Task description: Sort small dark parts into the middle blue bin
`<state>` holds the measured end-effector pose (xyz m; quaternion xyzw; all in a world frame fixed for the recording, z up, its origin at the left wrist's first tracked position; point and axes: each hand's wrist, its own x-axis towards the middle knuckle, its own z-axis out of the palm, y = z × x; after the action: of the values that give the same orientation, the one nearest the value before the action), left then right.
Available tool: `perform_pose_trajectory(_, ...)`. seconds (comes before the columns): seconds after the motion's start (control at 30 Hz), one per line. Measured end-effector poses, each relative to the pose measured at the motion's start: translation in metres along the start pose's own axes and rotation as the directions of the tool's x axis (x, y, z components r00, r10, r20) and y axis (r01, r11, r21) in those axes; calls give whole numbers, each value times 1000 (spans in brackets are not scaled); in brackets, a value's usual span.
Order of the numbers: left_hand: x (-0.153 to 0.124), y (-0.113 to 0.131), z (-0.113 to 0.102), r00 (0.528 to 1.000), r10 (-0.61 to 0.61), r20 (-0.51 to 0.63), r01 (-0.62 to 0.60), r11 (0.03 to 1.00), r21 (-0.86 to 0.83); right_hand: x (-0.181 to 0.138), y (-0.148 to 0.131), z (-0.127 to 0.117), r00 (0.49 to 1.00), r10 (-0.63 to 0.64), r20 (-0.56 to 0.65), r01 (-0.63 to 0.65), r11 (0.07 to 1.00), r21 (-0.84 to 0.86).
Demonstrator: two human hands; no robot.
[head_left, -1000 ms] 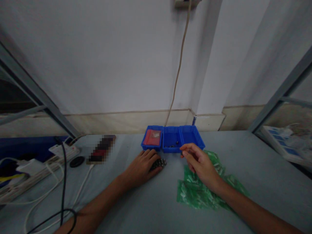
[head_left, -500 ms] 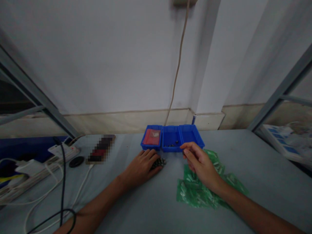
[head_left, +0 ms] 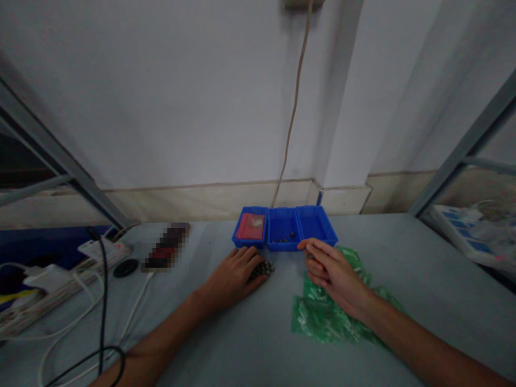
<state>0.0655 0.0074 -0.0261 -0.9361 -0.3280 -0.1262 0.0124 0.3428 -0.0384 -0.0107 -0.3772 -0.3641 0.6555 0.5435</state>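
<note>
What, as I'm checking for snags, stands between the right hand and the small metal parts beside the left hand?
Nothing visible: only tabletop shows between the right hand and the small metal parts. The left hand partly covers them from the opposite side.

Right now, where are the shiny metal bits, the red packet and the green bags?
Shiny metal bits (head_left: 266, 268), head view: uncovered part.
Red packet (head_left: 249, 231), head view: lower red part.
Green bags (head_left: 327, 320), head view: crinkled plastic.
</note>
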Motion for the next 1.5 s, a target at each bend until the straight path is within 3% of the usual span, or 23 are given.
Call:
perform_pose_trajectory(0.13, 0, 0, -1, 1000, -4, -2, 4, 1000, 0, -1, -1, 3, 1000, -15, -6, 15, 999, -31)
perform_pose_trajectory(0.23, 1, 0, 0, 1000, -8, -5, 8, 1000, -1, -2, -2, 3, 990, -142, -3, 137, 957, -257)
perform_pose_trajectory(0.3, 1, 0, 0, 1000, -3, -12, 3, 1000, -1, -4, -2, 2, 953, -300, 49, 286, 828, -483)
perform_pose_trajectory(0.37, 1, -1, 0, 1000, 0, -19, 0, 1000, 1, -6, -3, 1, 886, -440, 143, 418, 629, -656)
perform_pose_trajectory(0.47, 1, 0, -1, 1000, -2, -21, 2, 1000, 3, -10, -4, 0, 810, -530, 252, 505, 411, -758)
perform_pose_trajectory(0.57, 1, 0, -2, 1000, -1, -27, 1, 1000, -5, -11, -2, 0, 784, -542, 304, 528, 324, -785)
perform_pose_trajectory(0.7, 1, 1, -3, 1000, -6, -17, 6, 1000, -14, -10, 1, -2, 762, -545, 349, 555, 275, -785)
perform_pose_trajectory(0.8, 2, 1, -3, 1000, -10, -20, 9, 1000, -21, -10, 0, -2, 757, -551, 350, 569, 294, -768)
perform_pose_trajectory(0.9, 2, 0, -3, 1000, -9, -12, 8, 1000, -18, -10, 0, -1, 803, -515, 301, 533, 395, -748)
perform_pose_trajectory(1.07, 1, -1, -2, 1000, -6, -15, 6, 1000, -28, -5, 4, 1, 942, -302, 146, 330, 759, -561)
perform_pose_trajectory(1.17, 1, -1, -2, 999, -6, -36, 5, 999, -42, -2, 5, 2, 984, -148, 103, 175, 917, -358)
perform_pose_trajectory(1.37, 1, -1, -2, 1000, -10, -26, 9, 999, -39, 0, 2, 2, 998, -13, 67, 19, 995, -93)
perform_pose_trajectory(1.5, 0, -2, 0, 999, -1, -44, -1, 999, -49, 0, 0, 1, 997, -65, 30, 68, 986, -151)
